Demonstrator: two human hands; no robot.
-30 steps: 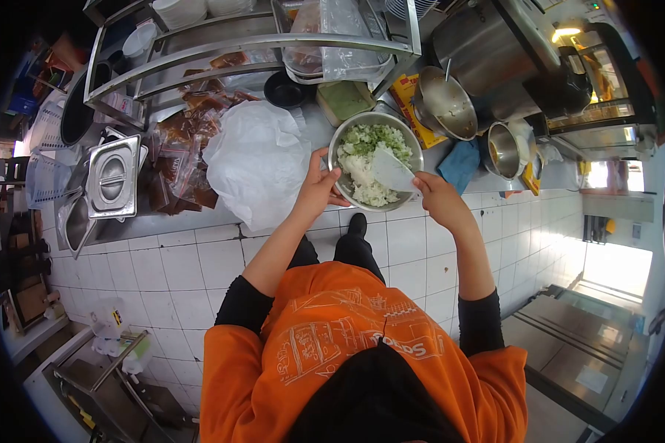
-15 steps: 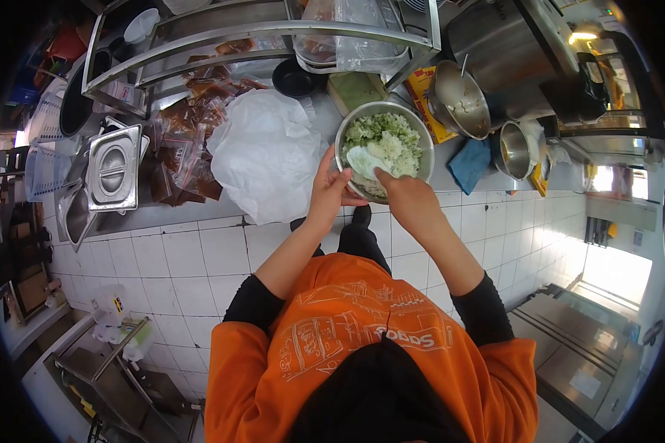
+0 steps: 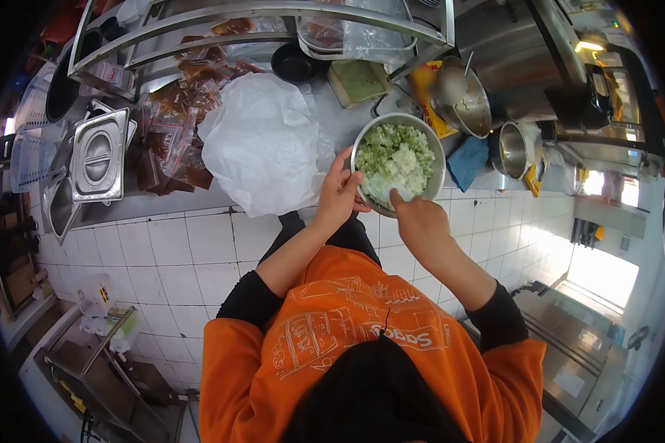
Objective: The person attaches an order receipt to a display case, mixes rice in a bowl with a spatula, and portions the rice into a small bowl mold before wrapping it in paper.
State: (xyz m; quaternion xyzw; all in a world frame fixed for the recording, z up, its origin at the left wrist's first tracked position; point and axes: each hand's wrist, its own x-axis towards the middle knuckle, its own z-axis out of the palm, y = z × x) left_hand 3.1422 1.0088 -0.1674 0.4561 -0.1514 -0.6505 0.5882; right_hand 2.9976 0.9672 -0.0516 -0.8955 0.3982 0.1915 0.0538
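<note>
Bowl and right hand have both moved since half a second ago: the bowl sits farther from the green block and closer to our body, and the right hand has drawn the pale scraper back toward the near side of the bowl. Our left hand pinches the bowl's left side, thumb at the rim and fingers curled beneath, so the bowl lies directly to that hand's right. Our right hand is curled around the scraper, its index finger stretched along it, and hangs over the near rim; we cannot tell whether it touches the metal. From this hand the bowl lies straight ahead and a little to the left, with the green and white mix, which looks like rice, heaped mostly beyond the scraper. Being round, the bowl gives us no long axis; the scraper's is mostly hidden, though our finger points forward and leftward into the bowl. Of the two hands, the left is clearly on the bowl, while the right is nearer the mix through its tool. Left of our left hand spreads the crumpled white sheet; ahead and to the right of our right hand lies the blue cloth, just beside the bowl.
</note>
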